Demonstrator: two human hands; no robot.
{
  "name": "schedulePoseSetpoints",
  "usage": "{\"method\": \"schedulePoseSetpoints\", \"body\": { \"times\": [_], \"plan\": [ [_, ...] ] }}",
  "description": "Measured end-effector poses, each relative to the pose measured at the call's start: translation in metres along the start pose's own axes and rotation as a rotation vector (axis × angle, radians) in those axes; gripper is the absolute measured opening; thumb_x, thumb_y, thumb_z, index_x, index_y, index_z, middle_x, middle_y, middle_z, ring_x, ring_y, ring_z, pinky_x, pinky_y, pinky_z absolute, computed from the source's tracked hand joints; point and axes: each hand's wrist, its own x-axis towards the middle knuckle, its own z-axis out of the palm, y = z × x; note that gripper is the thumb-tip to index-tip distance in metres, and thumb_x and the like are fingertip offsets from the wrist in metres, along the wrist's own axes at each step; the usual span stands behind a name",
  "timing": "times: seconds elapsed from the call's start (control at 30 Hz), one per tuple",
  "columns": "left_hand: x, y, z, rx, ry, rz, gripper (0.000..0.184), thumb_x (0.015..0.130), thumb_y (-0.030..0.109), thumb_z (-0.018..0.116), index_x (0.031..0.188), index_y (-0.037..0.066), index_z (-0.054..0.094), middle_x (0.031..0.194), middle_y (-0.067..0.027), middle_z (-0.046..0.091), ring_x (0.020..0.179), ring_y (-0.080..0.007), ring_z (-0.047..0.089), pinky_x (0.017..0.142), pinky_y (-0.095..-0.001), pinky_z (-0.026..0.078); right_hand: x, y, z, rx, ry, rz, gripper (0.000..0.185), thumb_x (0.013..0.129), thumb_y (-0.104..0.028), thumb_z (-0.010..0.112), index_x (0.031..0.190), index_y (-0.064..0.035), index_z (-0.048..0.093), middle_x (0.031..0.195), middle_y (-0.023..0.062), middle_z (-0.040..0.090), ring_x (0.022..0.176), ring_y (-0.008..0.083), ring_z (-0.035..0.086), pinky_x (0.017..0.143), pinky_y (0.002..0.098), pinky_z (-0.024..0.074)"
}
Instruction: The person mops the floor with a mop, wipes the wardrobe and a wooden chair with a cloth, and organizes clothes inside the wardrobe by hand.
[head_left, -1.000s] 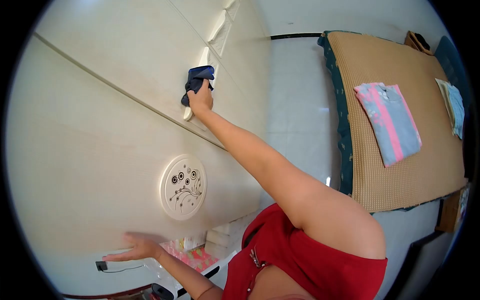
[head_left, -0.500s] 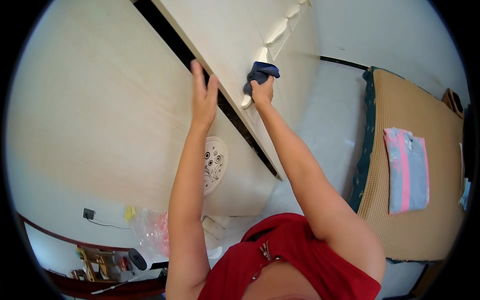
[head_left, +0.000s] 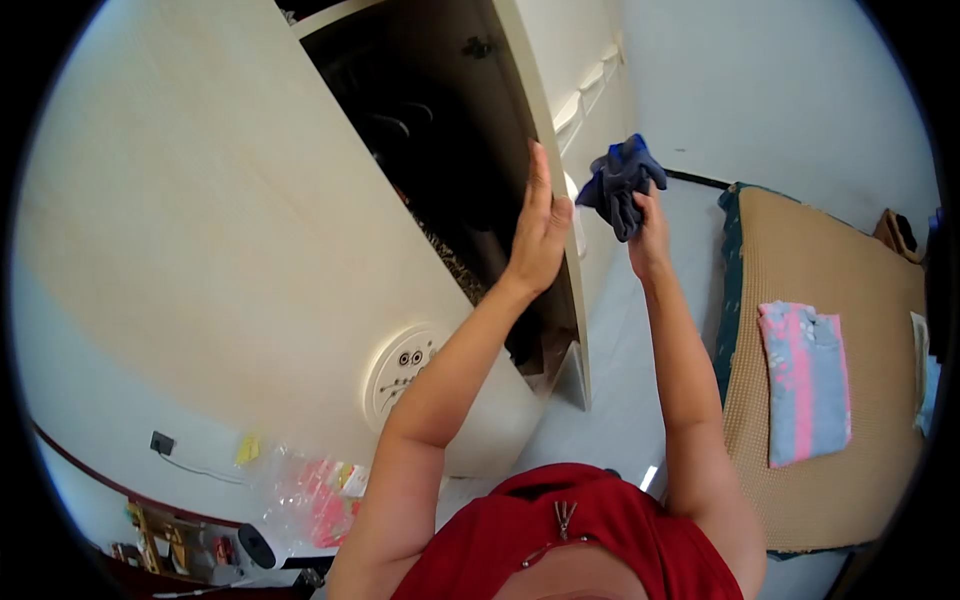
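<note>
My left hand (head_left: 541, 240) lies with straight fingers against the edge of a cream wardrobe door (head_left: 566, 235), which stands ajar. Bunched in my right hand (head_left: 650, 235) is a dark blue piece of cloth (head_left: 624, 185), held to the right of the door. Whether it is a garment or a rag I cannot tell. Behind the door the wardrobe's dark inside (head_left: 400, 120) shows, with a patterned fabric (head_left: 450, 265) low down and a hinge (head_left: 478, 47) near the top. The door's handle (head_left: 575, 205) is partly hidden by its edge.
At right a bed (head_left: 870, 350) with a tan mat holds a folded grey and pink garment (head_left: 808, 385). A cream panel with a round patterned ornament (head_left: 385, 375) spans the left. Lower left are a clear plastic bag (head_left: 300, 495) and a wall socket (head_left: 161, 442).
The wardrobe door has swung open wider, to the right, with my left hand against its edge. My right hand has left the door handle and moved right, carrying the cloth.
</note>
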Motion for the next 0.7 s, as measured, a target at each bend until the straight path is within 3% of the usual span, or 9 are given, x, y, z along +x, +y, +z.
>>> {"method": "schedulePoseSetpoints", "body": {
  "times": [0.07,0.17,0.23,0.3,0.4,0.5,0.53,0.63,0.7],
  "plan": [
    [0.009,0.003,0.02,-0.016,-0.001,0.023,0.08,0.102,0.053,0.033,0.155,0.0,0.004,0.162,-0.0208,0.006,0.151,-0.0331,0.007,0.121,-0.0381,0.009,-0.006,-0.034,0.012,0.011,-0.071,-0.123,0.05,0.097,-0.017,0.044,0.144,-0.0034,0.039,0.134,0.0059,0.051,0.119,0.0151,0.049,0.102,0.0286,0.0386],
    [0.021,-0.007,0.042,-0.037,-0.029,0.028,0.074,0.104,0.051,0.03,0.156,0.005,0.007,0.163,-0.0166,0.005,0.151,-0.0311,0.008,0.121,-0.0378,0.011,0.0,-0.048,0.002,-0.349,-0.253,-0.291,0.047,0.099,-0.018,0.04,0.144,-0.0017,0.04,0.138,0.0068,0.048,0.121,0.0155,0.048,0.105,0.0286,0.0356],
    [0.032,-0.023,0.057,-0.223,-0.049,-0.014,0.067,0.105,0.048,0.027,0.156,0.007,0.012,0.163,-0.0166,0.012,0.15,-0.0317,0.013,0.12,-0.0363,0.015,0.007,-0.053,0.016,-0.603,-0.282,-0.507,0.046,0.095,-0.008,0.046,0.139,0.0036,0.045,0.14,0.0171,0.045,0.128,0.0303,0.045,0.11,0.0357,0.0311],
    [0.036,-0.038,0.063,-0.298,-0.143,-0.141,0.065,0.105,0.047,0.027,0.155,0.005,0.019,0.16,-0.0182,0.022,0.147,-0.0345,0.021,0.118,-0.0366,0.02,0.016,-0.063,0.039,-0.961,-0.251,-0.848,0.05,0.089,-0.005,0.051,0.139,-0.0011,0.049,0.147,0.0228,0.038,0.132,0.0392,0.041,0.11,0.0417,0.0331],
    [0.052,-0.044,0.072,-0.407,-0.142,-0.333,0.063,0.106,0.045,0.027,0.152,0.003,0.026,0.156,-0.02,0.031,0.144,-0.0353,0.029,0.116,-0.0372,0.025,0.042,-0.072,0.06,-1.204,-0.018,-1.156,0.056,0.084,-0.002,0.055,0.139,-0.0109,0.053,0.153,0.0237,0.031,0.135,0.0444,0.037,0.108,0.0462,0.0356],
    [0.059,-0.033,0.071,-0.177,-0.227,-0.233,0.059,0.106,0.042,0.031,0.148,0.001,0.035,0.153,-0.0171,0.037,0.143,-0.0305,0.031,0.114,-0.0331,0.026,0.075,-0.07,0.049,-1.465,0.209,-1.229,0.06,0.082,-0.001,0.057,0.139,-0.0185,0.054,0.155,0.0219,0.028,0.136,0.0445,0.036,0.107,0.0487,0.0361],
    [0.061,-0.042,0.075,-0.096,-0.239,-0.135,0.06,0.103,0.044,0.041,0.148,0.004,0.037,0.151,-0.0176,0.039,0.144,-0.0343,0.028,0.117,-0.0384,0.022,0.086,-0.07,0.041,-1.507,0.201,-1.256,0.06,0.083,-0.001,0.057,0.14,-0.0202,0.054,0.156,0.0211,0.027,0.137,0.0435,0.036,0.107,0.05,0.036],
    [0.032,-0.05,0.059,0.735,-0.3,0.113,0.064,0.096,0.043,0.053,0.147,0.007,0.038,0.151,-0.0166,0.039,0.145,-0.0343,0.026,0.117,-0.0461,0.019,0.096,-0.078,0.016,-1.659,0.182,-1.185,0.065,0.08,-0.001,0.063,0.142,-0.016,0.051,0.157,0.0218,0.026,0.139,0.0459,0.031,0.111,0.0489,0.0333],
    [0.018,-0.072,0.037,0.903,-0.309,0.16,0.066,0.089,0.041,0.064,0.144,0.01,0.044,0.148,-0.0143,0.043,0.144,-0.0318,0.029,0.117,-0.0529,0.017,0.107,-0.073,-0.003,-1.684,0.156,-1.202,0.062,0.084,-0.006,0.06,0.143,-0.017,0.049,0.159,0.0186,0.022,0.142,0.0433,0.028,0.111,0.0536,0.0301]
  ]
}}
